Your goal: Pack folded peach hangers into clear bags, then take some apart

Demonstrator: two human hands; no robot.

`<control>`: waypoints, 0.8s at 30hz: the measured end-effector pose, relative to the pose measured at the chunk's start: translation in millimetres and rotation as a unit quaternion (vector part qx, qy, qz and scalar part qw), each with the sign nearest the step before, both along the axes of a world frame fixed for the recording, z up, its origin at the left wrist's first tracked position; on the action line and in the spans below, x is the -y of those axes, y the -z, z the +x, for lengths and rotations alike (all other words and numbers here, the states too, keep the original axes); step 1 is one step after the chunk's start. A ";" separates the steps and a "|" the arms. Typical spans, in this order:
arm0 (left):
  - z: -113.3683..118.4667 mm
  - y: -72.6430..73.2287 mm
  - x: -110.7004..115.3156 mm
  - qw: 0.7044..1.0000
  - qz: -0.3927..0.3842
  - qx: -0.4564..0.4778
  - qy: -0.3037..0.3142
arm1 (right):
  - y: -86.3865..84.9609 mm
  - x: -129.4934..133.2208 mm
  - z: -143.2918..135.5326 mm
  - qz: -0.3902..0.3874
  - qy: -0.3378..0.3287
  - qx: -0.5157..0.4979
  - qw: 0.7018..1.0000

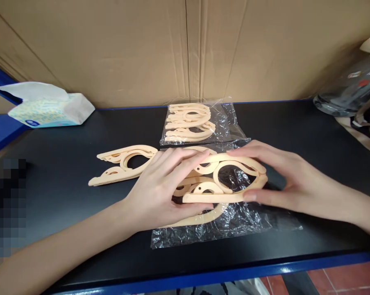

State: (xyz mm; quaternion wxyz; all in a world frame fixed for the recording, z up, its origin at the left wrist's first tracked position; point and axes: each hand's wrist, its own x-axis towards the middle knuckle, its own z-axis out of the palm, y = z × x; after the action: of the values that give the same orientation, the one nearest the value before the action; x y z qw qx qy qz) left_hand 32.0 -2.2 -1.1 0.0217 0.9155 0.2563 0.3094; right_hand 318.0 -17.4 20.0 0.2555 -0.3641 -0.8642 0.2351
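My left hand (166, 184) and my right hand (283, 180) hold a cream folding hanger (260, 180) between them. The left fingers and thumb grip its arm ends, and the right fingers and thumb pinch its rounded end. Beneath it, more cream hangers (215, 213) lie on a clear plastic bag (228, 233), partly covered by my left hand. Left of that hand, another folded hanger (111, 176) rests on the black table (80, 213). Behind, a clear bag (228, 123) contains several cream hangers (191, 119).
A tissue pack (49, 108) sits at the back left. At the back right stands a clear plastic container (344, 90) with a pale strap beside it. Brown cardboard (126, 53) rises behind the table, whose front edge (234, 272) is blue.
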 end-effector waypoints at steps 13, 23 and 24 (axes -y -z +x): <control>-11.7 -4.6 -12.1 0.991 0.002 -0.115 -0.064 | -13.6 -9.9 27.7 0.217 0.055 0.165 0.960; -20.5 -2.1 -29.6 0.980 0.010 -0.169 -0.100 | -22.7 -23.4 76.4 0.069 0.002 0.211 0.975; -20.5 -1.8 -29.5 0.981 0.007 -0.170 -0.096 | -22.5 -21.1 70.8 0.054 -0.010 0.206 0.977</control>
State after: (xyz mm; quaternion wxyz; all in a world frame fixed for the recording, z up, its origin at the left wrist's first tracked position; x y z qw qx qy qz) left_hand 11.5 27.3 0.7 -0.0585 0.9259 0.3410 0.1520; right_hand 388.8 3.6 42.5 0.0885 -0.3818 -0.9133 0.1109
